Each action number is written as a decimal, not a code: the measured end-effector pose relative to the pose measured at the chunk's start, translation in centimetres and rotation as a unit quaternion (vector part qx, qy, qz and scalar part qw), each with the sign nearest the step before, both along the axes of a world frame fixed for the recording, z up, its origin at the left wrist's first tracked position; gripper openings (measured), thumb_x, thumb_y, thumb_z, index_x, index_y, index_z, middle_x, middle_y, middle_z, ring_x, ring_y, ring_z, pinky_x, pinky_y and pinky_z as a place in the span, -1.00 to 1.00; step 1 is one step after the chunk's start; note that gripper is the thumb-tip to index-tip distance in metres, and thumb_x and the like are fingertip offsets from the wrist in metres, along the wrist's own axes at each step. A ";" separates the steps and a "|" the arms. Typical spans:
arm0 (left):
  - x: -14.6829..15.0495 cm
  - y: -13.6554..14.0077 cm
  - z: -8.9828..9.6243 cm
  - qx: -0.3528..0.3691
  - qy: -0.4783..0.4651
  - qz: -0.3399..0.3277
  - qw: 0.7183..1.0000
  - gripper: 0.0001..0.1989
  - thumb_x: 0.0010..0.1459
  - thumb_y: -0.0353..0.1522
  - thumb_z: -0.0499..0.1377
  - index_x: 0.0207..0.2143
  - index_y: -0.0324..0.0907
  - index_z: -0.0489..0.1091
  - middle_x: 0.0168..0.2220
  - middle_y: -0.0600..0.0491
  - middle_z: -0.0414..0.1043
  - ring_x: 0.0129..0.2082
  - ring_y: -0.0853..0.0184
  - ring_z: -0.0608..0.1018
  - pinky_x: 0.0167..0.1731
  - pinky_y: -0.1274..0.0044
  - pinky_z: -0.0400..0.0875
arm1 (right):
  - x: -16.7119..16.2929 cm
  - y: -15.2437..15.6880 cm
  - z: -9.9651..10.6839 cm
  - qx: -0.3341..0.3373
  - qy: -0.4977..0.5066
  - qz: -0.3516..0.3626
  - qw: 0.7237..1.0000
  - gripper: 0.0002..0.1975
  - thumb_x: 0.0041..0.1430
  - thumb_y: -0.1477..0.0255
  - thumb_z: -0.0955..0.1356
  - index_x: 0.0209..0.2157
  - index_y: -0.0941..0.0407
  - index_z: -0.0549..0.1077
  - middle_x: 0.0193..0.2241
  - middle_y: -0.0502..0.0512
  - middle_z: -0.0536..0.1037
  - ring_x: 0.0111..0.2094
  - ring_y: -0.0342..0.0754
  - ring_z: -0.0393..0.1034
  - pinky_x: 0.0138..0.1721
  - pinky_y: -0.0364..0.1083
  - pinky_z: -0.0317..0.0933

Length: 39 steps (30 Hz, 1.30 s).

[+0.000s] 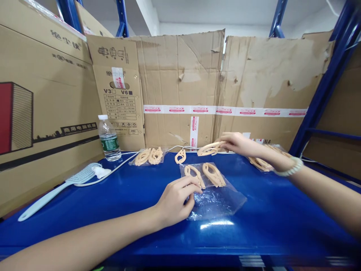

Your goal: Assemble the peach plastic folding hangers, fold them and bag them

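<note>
My left hand (179, 197) has its fingers curled on the left edge of a clear plastic bag (220, 205) lying on the table. Inside the bag's far end are two beige folding hangers (214, 175), side by side; my fingertips partly cover the left one. Farther back, my right hand (235, 144), with a pale beaded bracelet on the wrist, grips another beige folding hanger (208, 149) by its right end, just above the tabletop. A single loose hanger (180, 156) lies left of it.
Bagged hangers (148, 156) lie at the back left, and more bagged hangers (259, 163) sit behind my right forearm. A water bottle (109, 139), a light-blue hairbrush (59, 188) and a white cable (124, 163) are on the blue table (135, 233). Cardboard (180, 86) walls the back.
</note>
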<state>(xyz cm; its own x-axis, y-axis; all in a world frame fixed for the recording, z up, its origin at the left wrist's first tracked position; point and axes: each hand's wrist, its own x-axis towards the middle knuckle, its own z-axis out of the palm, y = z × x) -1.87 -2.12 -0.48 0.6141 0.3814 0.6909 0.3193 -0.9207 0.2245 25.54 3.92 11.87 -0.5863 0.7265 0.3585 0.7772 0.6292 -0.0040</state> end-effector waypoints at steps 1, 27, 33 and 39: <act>0.0 -0.1 0.0 -0.008 -0.003 0.002 1.000 -0.70 0.08 -0.61 0.02 -0.20 -0.19 0.41 -0.16 0.00 0.44 -0.17 0.31 0.48 -0.14 0.45 0.40 | -0.4 -2.1 0.1 0.036 0.054 0.012 0.998 -0.80 0.22 0.39 0.26 -0.21 0.15 0.45 -0.32 0.13 0.54 -0.32 -0.05 0.42 -0.30 -0.12 0.25; 0.1 -0.4 0.4 -0.029 -0.049 0.026 0.998 -0.54 0.07 -0.61 0.01 0.01 -0.12 0.32 -0.05 -0.05 0.34 -0.07 0.26 0.44 -0.09 0.42 0.40 | -8.8 -7.6 -11.6 0.201 -0.113 0.062 0.971 -0.75 0.13 0.65 0.24 -0.14 0.25 0.39 -0.33 0.26 0.51 -0.30 0.06 0.40 -0.27 0.02 0.34; 0.1 -0.4 0.3 -0.031 -0.039 0.025 0.998 -0.60 0.05 -0.61 0.02 -0.08 -0.16 0.36 -0.10 -0.03 0.36 -0.18 0.30 0.46 -0.16 0.45 0.41 | -7.5 -6.1 -5.4 0.195 0.129 0.123 0.964 -0.83 0.18 0.53 0.20 -0.28 0.17 0.40 -0.45 0.11 0.46 -0.40 -0.06 0.31 -0.36 -0.09 0.23; 0.1 -0.2 0.3 -0.006 -0.036 0.008 0.999 -0.68 0.07 -0.61 0.00 -0.18 -0.17 0.38 -0.19 -0.02 0.41 -0.16 0.27 0.46 -0.12 0.41 0.40 | -9.5 6.0 -4.4 0.068 -0.046 0.067 0.994 -0.67 0.06 0.71 0.24 -0.11 0.26 0.39 -0.20 0.26 0.54 -0.21 -0.04 0.40 -0.17 -0.10 0.26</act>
